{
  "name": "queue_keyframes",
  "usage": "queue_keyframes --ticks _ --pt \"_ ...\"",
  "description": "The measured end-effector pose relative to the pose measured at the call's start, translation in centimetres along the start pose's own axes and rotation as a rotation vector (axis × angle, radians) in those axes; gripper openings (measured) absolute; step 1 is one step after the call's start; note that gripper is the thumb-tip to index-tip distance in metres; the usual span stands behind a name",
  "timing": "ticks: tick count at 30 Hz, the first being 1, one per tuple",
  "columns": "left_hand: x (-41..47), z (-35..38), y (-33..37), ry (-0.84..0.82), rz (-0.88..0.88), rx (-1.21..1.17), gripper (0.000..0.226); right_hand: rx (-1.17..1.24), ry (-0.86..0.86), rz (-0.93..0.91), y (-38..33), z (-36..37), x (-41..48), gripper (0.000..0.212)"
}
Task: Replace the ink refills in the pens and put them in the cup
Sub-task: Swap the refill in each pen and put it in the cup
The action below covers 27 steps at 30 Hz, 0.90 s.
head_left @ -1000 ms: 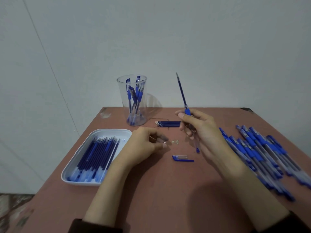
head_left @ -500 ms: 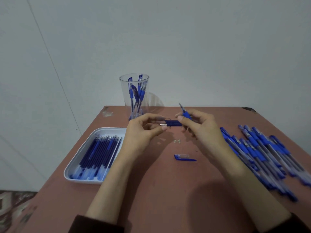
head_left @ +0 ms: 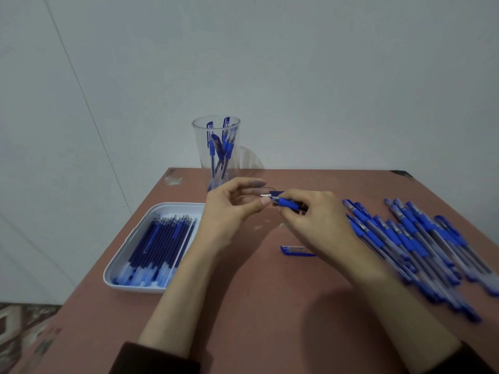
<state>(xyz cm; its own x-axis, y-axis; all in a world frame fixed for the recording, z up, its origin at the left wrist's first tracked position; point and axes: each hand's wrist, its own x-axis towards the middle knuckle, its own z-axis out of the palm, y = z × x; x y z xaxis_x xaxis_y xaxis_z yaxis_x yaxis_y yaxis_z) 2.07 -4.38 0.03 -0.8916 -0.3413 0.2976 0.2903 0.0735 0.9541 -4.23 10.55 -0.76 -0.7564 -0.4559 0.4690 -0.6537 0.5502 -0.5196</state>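
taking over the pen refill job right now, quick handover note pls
Right hand grips a pen by its blue grip; left hand pinches its metal tip.
Done: a few pens stand in the cup.
To do: fit the loose cap lying on the table, cup this pen, then redo the pile of pens at right with refills from the tray.

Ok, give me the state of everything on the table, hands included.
Cup: upright, several pens inside.
Tray: refills lying flat in it.
Pen: uncapped, held level over the table.
Cap: off, lying on the table.
Loose pens: lying flat, side by side.
Left hand: pinches the pen's tip.
Right hand: grips the pen's barrel.
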Motion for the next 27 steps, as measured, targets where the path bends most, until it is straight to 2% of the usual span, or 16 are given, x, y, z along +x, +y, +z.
queue_keyframes --ticks 4,8,11,14,18,24,27 --pt "-0.1 0.2 0.0 -0.032 0.000 0.002 0.028 0.021 -0.007 -0.005 0.1 0.3 0.0 0.013" --pt "0.1 0.2 -0.3 -0.018 -0.024 -0.080 0.029 0.259 -0.038 0.049 0.1 0.5 0.2 0.011" --pt "0.1 0.6 -0.3 0.033 -0.003 -0.136 0.030 0.337 -0.054 0.058 0.1 0.8 0.2 0.010" --pt "-0.1 1.0 -0.2 0.052 -0.003 -0.249 0.039 0.413 -0.044 0.060 -0.1 0.9 0.3 0.011" --pt "-0.3 1.1 0.2 -0.027 -0.020 -0.429 0.044 0.449 -0.030 0.065 -0.3 0.7 0.3 0.015" --pt "-0.4 1.6 -0.1 0.024 0.030 -0.275 0.052 0.494 -0.061 0.052 -0.8 0.6 0.0 0.009" --pt "-0.3 1.4 -0.1 0.078 0.013 -0.201 0.042 0.555 -0.022 0.057 -1.1 0.2 0.1 0.009"
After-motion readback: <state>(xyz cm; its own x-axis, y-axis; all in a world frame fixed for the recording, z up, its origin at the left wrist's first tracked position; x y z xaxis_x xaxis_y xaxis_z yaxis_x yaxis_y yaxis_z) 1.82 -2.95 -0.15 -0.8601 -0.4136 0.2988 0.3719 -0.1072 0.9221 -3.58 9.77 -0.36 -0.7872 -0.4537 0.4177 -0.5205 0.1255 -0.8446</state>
